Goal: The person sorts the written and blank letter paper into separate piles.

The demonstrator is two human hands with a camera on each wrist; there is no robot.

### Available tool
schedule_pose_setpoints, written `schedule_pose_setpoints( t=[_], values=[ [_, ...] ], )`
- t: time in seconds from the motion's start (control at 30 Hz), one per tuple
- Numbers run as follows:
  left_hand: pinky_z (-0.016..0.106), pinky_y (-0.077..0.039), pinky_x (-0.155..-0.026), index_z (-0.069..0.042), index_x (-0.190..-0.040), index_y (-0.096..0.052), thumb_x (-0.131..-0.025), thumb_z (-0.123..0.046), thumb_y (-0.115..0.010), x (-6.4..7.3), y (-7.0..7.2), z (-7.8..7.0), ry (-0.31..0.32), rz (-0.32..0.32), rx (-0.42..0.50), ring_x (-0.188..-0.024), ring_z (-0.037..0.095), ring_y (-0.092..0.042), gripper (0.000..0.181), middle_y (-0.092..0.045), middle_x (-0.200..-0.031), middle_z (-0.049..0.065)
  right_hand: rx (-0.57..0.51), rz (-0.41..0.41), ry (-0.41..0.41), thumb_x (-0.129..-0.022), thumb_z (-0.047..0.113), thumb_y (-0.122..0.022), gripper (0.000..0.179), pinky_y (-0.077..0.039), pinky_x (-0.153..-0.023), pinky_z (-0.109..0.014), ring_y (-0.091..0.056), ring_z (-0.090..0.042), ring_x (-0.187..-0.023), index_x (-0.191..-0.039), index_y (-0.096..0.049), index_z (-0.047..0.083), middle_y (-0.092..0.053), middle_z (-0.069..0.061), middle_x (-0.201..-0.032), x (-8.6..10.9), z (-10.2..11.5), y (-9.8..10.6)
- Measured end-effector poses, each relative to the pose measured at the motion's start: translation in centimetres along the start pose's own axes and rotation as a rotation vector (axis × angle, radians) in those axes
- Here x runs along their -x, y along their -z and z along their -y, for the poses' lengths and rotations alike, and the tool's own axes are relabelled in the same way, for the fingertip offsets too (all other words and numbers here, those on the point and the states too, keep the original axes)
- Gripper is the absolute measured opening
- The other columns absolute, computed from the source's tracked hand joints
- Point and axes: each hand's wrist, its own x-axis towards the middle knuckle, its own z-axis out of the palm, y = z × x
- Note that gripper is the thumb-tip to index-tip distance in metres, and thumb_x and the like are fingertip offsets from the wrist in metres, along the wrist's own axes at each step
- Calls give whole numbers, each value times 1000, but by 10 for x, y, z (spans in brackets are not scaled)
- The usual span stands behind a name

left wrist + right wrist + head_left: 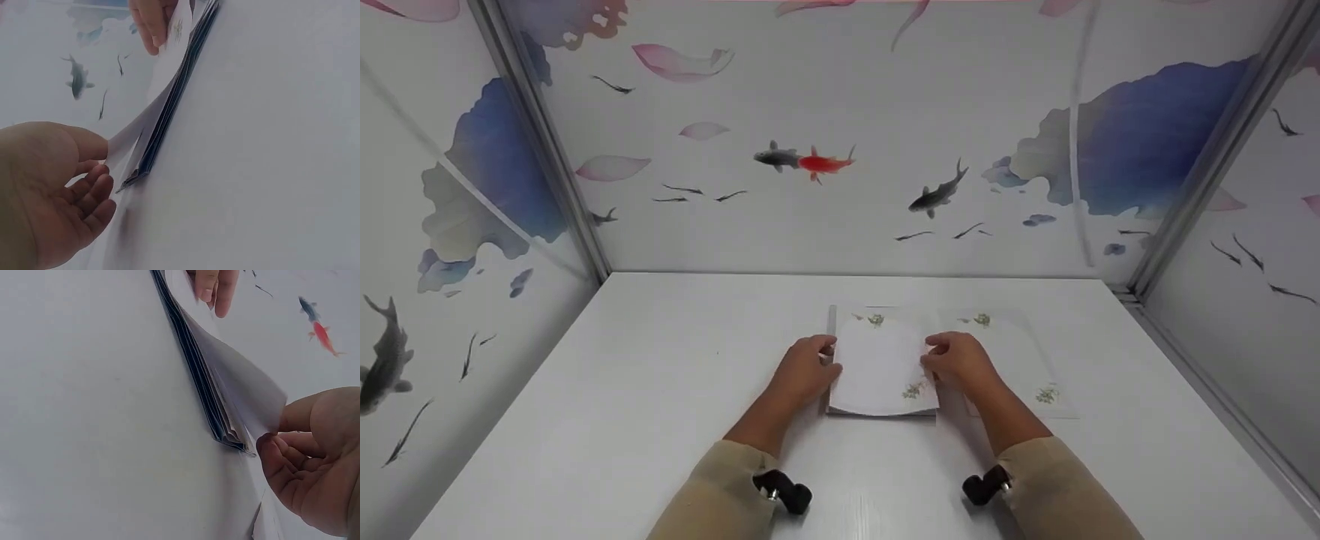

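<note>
A white sheet of paper [877,367] with small printed flowers lies over a stack of thin layers with dark edges [174,95]. My left hand [806,367] pinches the sheet's left edge between thumb and fingers. On the opposite side, my right hand [960,360] pinches its right edge. In the right wrist view the sheet [242,377] curves up off the dark-edged stack [194,363], its edge held by the right hand [315,461]. The left wrist view shows the sheet raised at the left hand [62,191] too. What the stack is, I cannot tell.
A second pale sheet [1012,360] with similar flower prints lies flat on the white table [660,420], to the right of the stack and partly behind my right forearm. Printed panels [825,225] with fish and petals enclose the table at the back and both sides.
</note>
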Motion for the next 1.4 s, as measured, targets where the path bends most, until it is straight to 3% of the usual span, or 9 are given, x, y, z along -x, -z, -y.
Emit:
schedule_pose_setpoints(
  t=[0.17, 0.3, 0.43, 0.7, 0.9, 1.03, 1.17, 1.3, 1.4],
  values=[
    [44, -56, -111, -10, -148, -63, -100, -16, -71, -3, 0, -1, 85, -71, 113, -131, 24, -66, 49, -70, -135, 5, -88, -10, -35, -102, 15, -68, 44, -63, -87, -32, -71, -22, -103, -145, -65, 6, -72, -16, -127, -2, 1, 0],
    [42, -57, -108, -8, -141, -68, -98, -15, -72, -5, 3, 0, 130, -97, 159, -124, 23, -66, 44, -72, -127, 6, -129, -21, -40, -103, 14, -66, 41, -61, -82, -29, -71, -22, -101, -144, -66, 7, -72, -14, -121, -3, 1, 0],
    [39, -59, -102, -9, -138, -69, -97, -15, -74, -5, 4, 0, 158, -101, 193, -116, 22, -67, 41, -72, -121, 5, -146, -35, -37, -103, 16, -66, 42, -60, -81, -27, -71, -22, -100, -144, -66, 10, -72, -12, -120, -3, 2, 0],
    [35, -60, -98, -15, -139, -69, -99, -16, -72, -1, 6, -6, 171, -133, 233, -112, 20, -65, 40, -71, -121, 2, -242, -31, 38, -106, 15, -63, 42, -63, -93, -34, -72, -22, -102, -147, -63, 8, -70, -13, -123, -1, -1, 1],
    [33, -61, -94, -15, -144, -65, -101, -17, -70, -2, 2, -16, 156, -99, 264, -114, 19, -65, 43, -69, -128, 2, -287, -20, 68, -109, 17, -60, 42, -61, -101, -42, -70, -22, -106, -149, -61, 7, -69, -15, -126, -1, -7, 14],
    [33, -62, -96, -16, -151, -60, -102, -19, -68, -4, -5, -27, 155, -50, 324, -117, 20, -66, 50, -67, -137, 2, -311, -41, 9, -109, 20, -60, 43, -58, -109, -41, -68, -25, -119, -151, -61, 10, -64, -16, -138, -2, -7, 27],
    [34, -62, -99, -16, -151, -61, -101, -17, -69, -4, -15, -36, 144, -40, 379, -122, 20, -66, 51, -67, -139, 2, -334, -47, -44, -110, 21, -59, 45, -56, -113, -39, -65, -26, -128, -154, -58, 13, -59, -16, -148, -3, -8, 41],
    [35, -60, -101, -16, -152, -60, -100, -16, -67, -3, -28, -45, 142, -32, 409, -124, 20, -65, 53, -67, -140, 2, -324, -40, -67, -111, 22, -58, 46, -56, -112, -36, -64, -26, -130, -157, -55, 15, -57, -16, -153, -2, -16, 54],
    [35, -60, -102, -16, -153, -58, -98, -16, -67, -1, -38, -53, 135, -13, 419, -124, 19, -64, 56, -66, -142, 1, -312, -43, -79, -111, 23, -58, 48, -58, -105, -28, -64, -26, -131, -158, -54, 16, -55, -16, -156, -1, -24, 64]
  ],
)
